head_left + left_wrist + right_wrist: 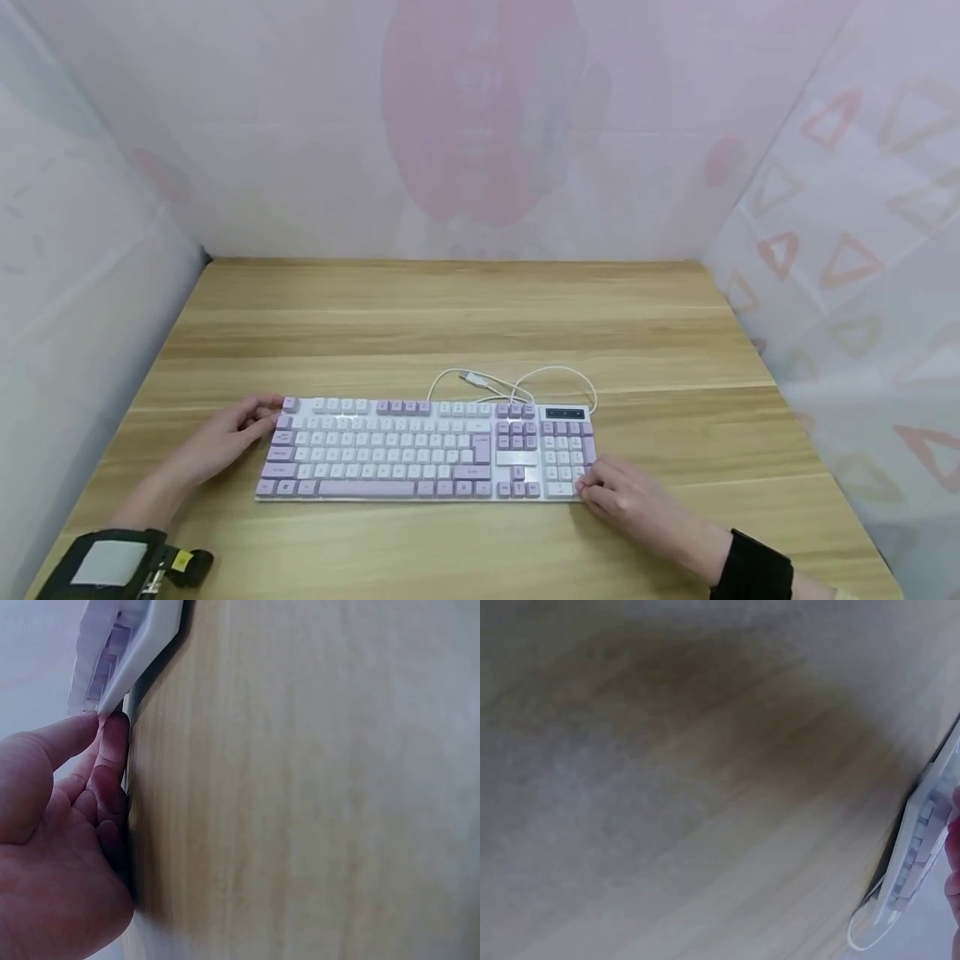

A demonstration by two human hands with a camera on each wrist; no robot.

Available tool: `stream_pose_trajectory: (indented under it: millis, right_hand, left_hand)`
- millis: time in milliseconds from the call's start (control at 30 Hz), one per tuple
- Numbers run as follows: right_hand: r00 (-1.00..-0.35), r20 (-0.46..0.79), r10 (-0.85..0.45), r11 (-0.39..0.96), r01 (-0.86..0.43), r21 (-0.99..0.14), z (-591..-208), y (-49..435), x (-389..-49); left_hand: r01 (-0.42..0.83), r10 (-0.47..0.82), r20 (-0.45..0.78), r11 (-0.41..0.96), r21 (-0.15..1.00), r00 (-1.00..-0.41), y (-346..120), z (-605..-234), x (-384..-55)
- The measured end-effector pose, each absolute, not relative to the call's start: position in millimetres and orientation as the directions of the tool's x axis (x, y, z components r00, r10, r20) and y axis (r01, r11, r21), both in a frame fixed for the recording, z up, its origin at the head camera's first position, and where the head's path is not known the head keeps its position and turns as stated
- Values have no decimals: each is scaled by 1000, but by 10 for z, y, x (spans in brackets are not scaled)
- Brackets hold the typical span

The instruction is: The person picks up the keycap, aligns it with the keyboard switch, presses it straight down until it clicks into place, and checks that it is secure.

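Note:
A white and lilac keyboard [382, 450] lies across the wooden table, its long side toward the person. At its left end the left hand [232, 433] pinches the edge; in the left wrist view, the thumb of the left hand [60, 817] meets the keyboard's corner [150, 652] from above, with a finger beneath. Curled fingers of the right hand [637, 508] grip the lower right corner by the number keys. Only fingertips [952, 855] of that hand enter the right wrist view, beside the keyboard's side [922, 832]; its thumb is hidden there.
Behind the keyboard a thin white cable [558, 368] lies in loops, with a USB plug [474, 379] among them. The wooden table [450, 317] meets patterned cloth walls [300, 167] at the back and both sides. Both wrists wear black bands [752, 567].

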State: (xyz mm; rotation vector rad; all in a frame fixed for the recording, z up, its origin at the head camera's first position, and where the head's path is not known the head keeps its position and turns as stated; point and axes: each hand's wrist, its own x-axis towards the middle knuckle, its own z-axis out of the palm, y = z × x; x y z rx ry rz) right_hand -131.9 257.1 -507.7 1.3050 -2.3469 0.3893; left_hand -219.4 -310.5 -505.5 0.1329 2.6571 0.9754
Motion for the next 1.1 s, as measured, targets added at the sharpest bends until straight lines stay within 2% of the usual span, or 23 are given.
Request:
stream_pose_trajectory:
  millis: [300, 467, 567, 667, 800, 933, 1033, 1100]
  right_hand:
    - [-528, 542, -654, 512, -836, -197, -5115, 2631, -1310]
    - [-528, 543, -653, 488, -841, -232, -5109, 2644, -1320]
    - [-560, 526, -640, 478, -826, -299, -5108, 2664, -1317]
    - [-627, 481, -613, 504, -779, -373, -5109, 2691, -1305]
    - [-665, 448, -598, 537, -747, -393, -5131, 2725, -1299]
    - [-593, 500, -631, 488, -805, -338, -5163, 2730, -1330]
    - [-535, 513, -671, 478, -841, -253, -5154, 2705, -1349]
    - [-519, 500, -693, 495, -847, -193, -5134, 2682, -1348]
  left_hand:
    - [-21, 193, -256, 759, 651, -947, -3104, -5041, -2200]
    - [-12, 195, -250, 765, 644, -948, -3104, -5035, -2191]
    - [-16, 192, -255, 769, 639, -948, -3103, -5043, -2186]
    - [-20, 189, -257, 769, 639, -948, -3094, -5051, -2191]
    - [-23, 187, -256, 764, 645, -948, -3081, -5057, -2200]
    - [-36, 180, -265, 763, 645, -947, -3081, -5055, -2196]
    - [-46, 172, -273, 766, 641, -946, -3082, -5039, -2196]
    - [-48, 170, -274, 766, 641, -947, -3085, -5031, -2195]
